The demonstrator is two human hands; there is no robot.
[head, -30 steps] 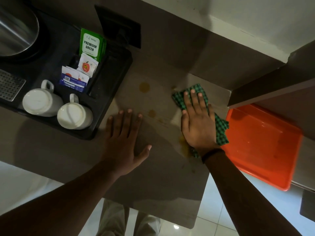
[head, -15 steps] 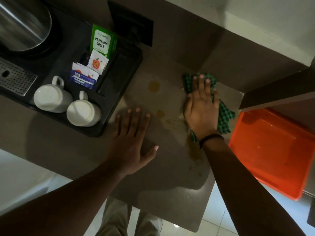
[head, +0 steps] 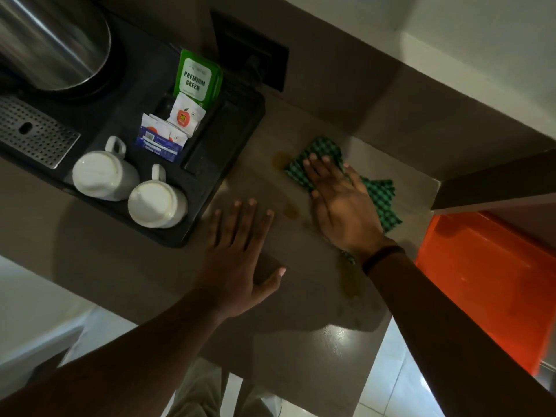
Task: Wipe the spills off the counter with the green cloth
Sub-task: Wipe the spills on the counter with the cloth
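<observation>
The green checked cloth (head: 379,196) lies flat on the brown counter (head: 307,341), toward its far right part. My right hand (head: 340,203) presses down on the cloth with fingers spread, covering its middle. A brownish spill (head: 281,159) sits just left of the cloth's far corner. A smaller spill (head: 291,210) lies between my two hands, and a longer smear (head: 349,284) shows near my right wrist. My left hand (head: 240,254) rests flat and empty on the counter, left of the cloth.
A black tray (head: 216,206) at the left holds two upturned white mugs (head: 103,173) (head: 156,203), tea sachets (head: 195,76) and a steel kettle (head: 54,43). An orange bin (head: 487,284) sits lower at the right. A wall runs behind the counter.
My right hand has slid the cloth away from me and leftward, up to the far spill. My left hand stays planted on the counter.
</observation>
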